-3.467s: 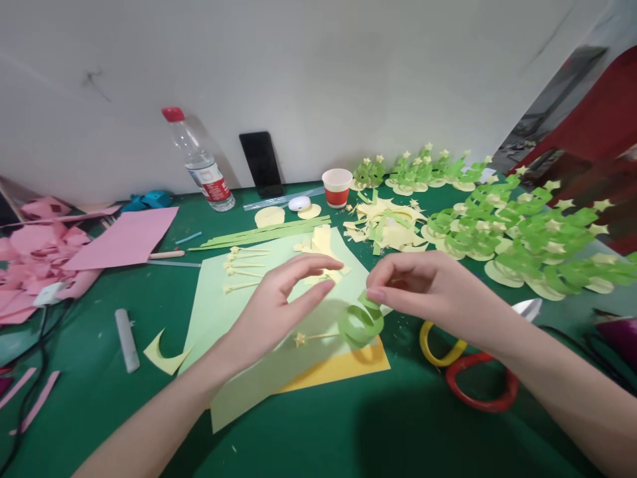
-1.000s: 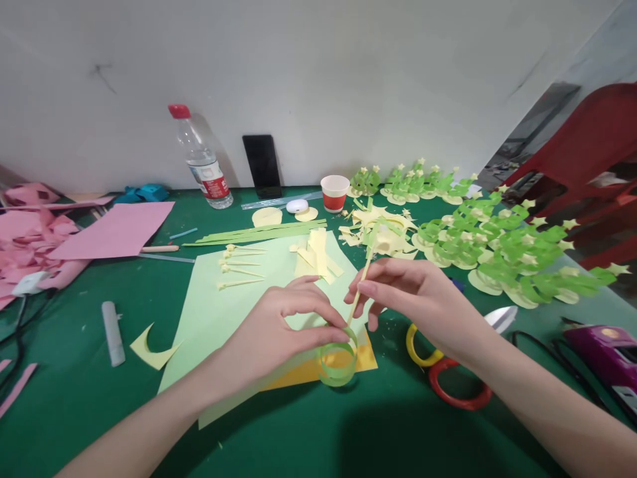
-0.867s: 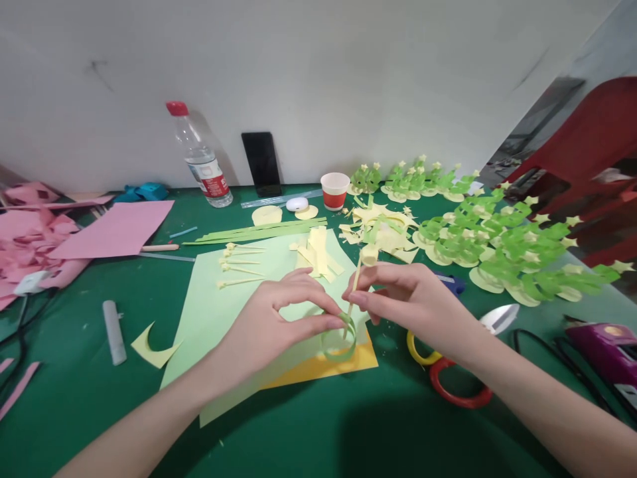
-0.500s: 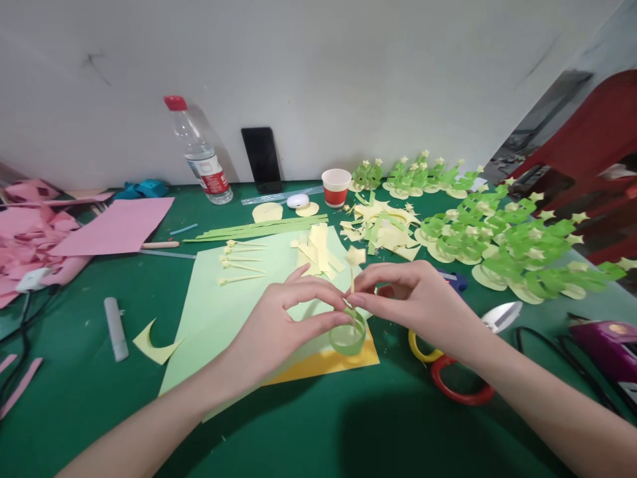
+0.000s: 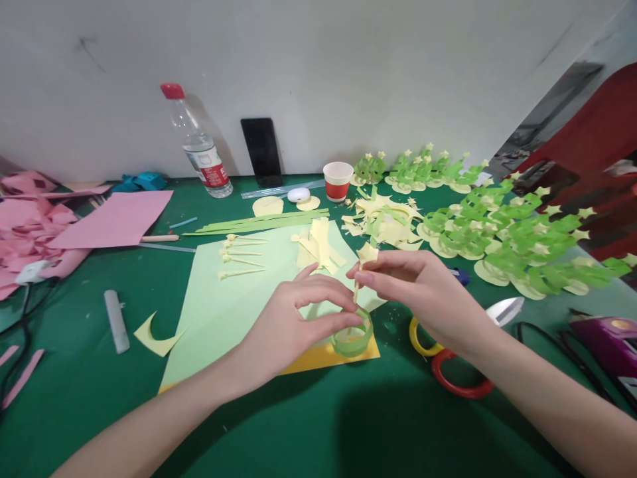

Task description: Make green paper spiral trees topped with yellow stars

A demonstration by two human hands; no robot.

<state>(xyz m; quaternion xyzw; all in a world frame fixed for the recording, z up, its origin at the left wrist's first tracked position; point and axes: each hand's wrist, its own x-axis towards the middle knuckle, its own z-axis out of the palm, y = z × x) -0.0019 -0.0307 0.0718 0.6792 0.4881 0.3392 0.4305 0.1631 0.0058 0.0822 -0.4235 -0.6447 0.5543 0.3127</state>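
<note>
My left hand (image 5: 298, 318) pinches the rim of a curled green paper ring (image 5: 352, 342), which sits low in front of its fingertips. Between the thumb and fingers of my right hand (image 5: 423, 285) is a thin pale yellow stick, topped by a yellow paper star (image 5: 367, 253). The stick's lower end meets the ring beside my left fingertips; the exact contact is hidden. Under the hands lie a light green sheet (image 5: 219, 332) and an orange sheet (image 5: 318, 358). Several star-tipped sticks (image 5: 241, 261) lie on the green sheet, with yellow strips (image 5: 321, 245) behind my left hand.
Scissors (image 5: 462, 375) lie under my right forearm. Finished green paper plants (image 5: 497, 226) stand at the right, near a purple tool (image 5: 604, 345). A bottle (image 5: 206, 162), phone (image 5: 262, 153) and paper cup (image 5: 338, 182) line the wall. Pink paper (image 5: 117, 219) and a glue stick (image 5: 116, 321) are at left.
My right fingers have moved up the stick, close under the star. The star and stick have shifted slightly right. My left hand still holds the ring, and the camera view has shifted a little.
</note>
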